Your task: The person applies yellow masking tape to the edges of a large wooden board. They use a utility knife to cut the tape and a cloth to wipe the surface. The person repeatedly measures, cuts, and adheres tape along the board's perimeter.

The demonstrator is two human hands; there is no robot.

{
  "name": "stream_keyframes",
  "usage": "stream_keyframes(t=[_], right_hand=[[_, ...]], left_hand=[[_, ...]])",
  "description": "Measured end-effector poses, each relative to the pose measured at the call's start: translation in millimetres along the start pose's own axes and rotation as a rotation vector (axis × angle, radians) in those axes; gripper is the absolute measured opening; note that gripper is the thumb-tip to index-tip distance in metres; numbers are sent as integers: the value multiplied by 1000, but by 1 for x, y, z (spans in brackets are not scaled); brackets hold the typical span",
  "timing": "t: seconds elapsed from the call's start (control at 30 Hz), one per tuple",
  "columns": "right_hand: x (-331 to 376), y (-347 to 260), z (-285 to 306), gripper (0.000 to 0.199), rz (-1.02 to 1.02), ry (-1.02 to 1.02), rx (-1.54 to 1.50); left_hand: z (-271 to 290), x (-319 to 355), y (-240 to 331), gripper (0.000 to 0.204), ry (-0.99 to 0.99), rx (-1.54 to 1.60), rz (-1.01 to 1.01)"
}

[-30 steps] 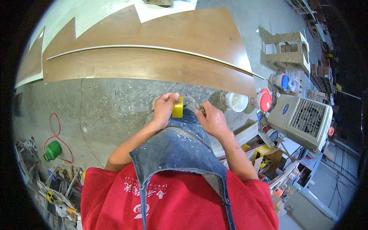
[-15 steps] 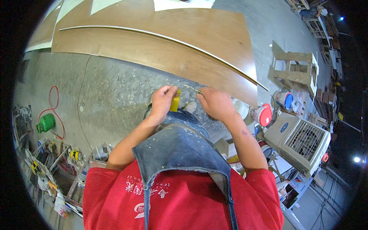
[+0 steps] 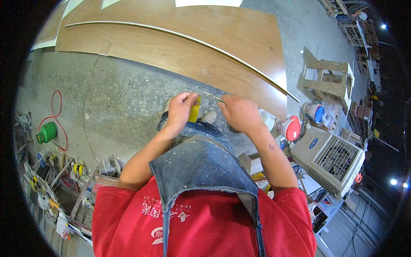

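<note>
My left hand (image 3: 182, 110) is closed in a pinch on a flat yellow piece (image 3: 194, 112), which hangs below the fingertips and looks like a thin plastic scraper. My right hand (image 3: 242, 113) is closed around a slender pointed tool (image 3: 212, 96); its kind is not clear. The thin end points left, toward the fingers of my left hand, with a small gap between. Both hands are in front of my blue apron (image 3: 201, 160), above the floor. Beyond them lies a large brown panel (image 3: 150, 53) with a long thin strip (image 3: 231, 58) across it.
To the right are buckets with a red lid (image 3: 293, 128) and a blue lid (image 3: 319, 114), a beige air cooler (image 3: 327, 156) and a wooden stool (image 3: 327, 88). At left, a green gas cylinder (image 3: 47, 132) with a red hose (image 3: 54, 105) stands near a cluttered tool cart (image 3: 81, 210).
The view has shifted slightly, so the panel appears a little higher. Both hands keep their holds, and the yellow piece and pointed tool remain close together.
</note>
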State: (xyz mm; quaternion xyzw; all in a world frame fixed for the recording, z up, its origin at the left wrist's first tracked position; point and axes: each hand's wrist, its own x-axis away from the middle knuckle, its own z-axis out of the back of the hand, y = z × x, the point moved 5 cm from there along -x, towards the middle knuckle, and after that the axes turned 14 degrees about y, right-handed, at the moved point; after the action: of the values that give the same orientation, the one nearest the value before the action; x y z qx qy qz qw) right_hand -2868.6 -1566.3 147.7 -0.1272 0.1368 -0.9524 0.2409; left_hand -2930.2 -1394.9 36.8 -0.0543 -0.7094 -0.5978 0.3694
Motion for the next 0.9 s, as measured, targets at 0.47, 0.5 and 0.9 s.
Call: stream_keyframes(t=[0.47,0.5,0.9], right_hand=[[-6,-10,-3,29,-20,28,-12],[-8,-11,-5,29,-12,35,-11],[81,47,-3,35,-333,125,-170]], left_hand=[[2,-1,-2,21,-27,6,18],[1,-1,-3,20,-21,26,21],[11,17,-33,23,-15,-262,-44]])
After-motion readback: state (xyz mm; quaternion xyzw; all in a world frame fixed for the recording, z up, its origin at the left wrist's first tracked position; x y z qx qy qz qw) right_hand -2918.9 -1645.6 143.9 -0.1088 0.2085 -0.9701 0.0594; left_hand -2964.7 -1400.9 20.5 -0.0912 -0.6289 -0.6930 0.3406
